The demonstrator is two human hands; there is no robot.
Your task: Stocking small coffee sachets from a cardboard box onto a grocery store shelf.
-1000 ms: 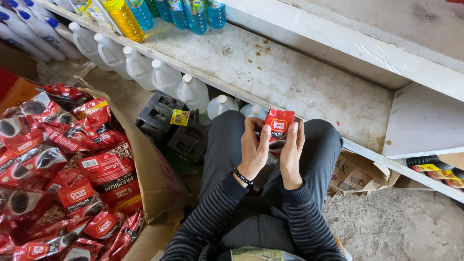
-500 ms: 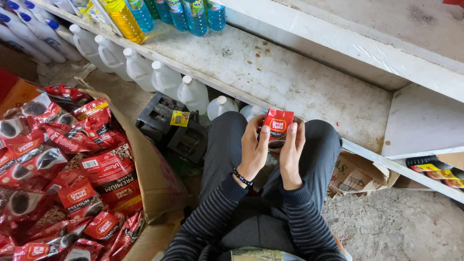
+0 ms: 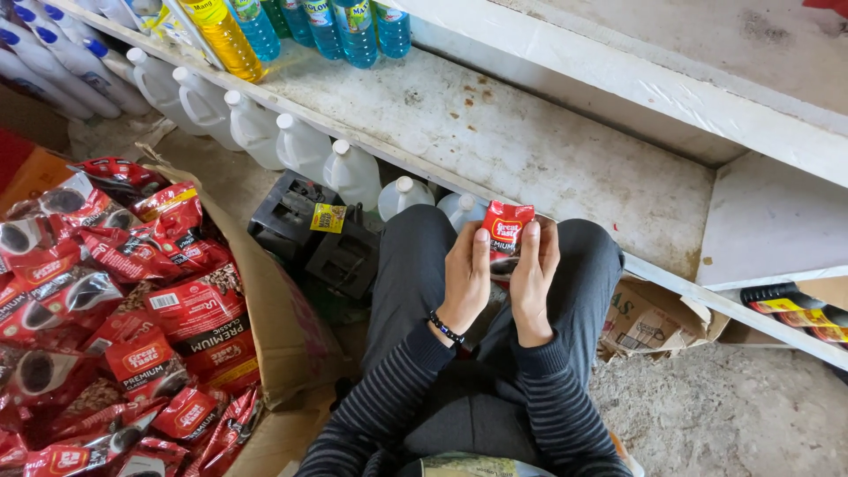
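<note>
I sit on the floor and hold a small red packet (image 3: 505, 226) upright above my knees. My left hand (image 3: 465, 281) grips its left side and wears a dark bead bracelet at the wrist. My right hand (image 3: 533, 281) grips its right side. Both sleeves are dark with thin stripes. To my left an open cardboard box (image 3: 265, 300) is heaped with several red packets (image 3: 132, 291) of the same kind.
A worn white shelf (image 3: 530, 150) runs in front of me, with blue and yellow bottles (image 3: 291, 26) at its far left. White plastic jugs (image 3: 300, 146) stand below it beside black crates (image 3: 309, 238). A torn carton (image 3: 658, 322) lies at right on the gritty floor.
The packet and both hands have stayed almost where they were; the hands have shifted only slightly on the packet.
</note>
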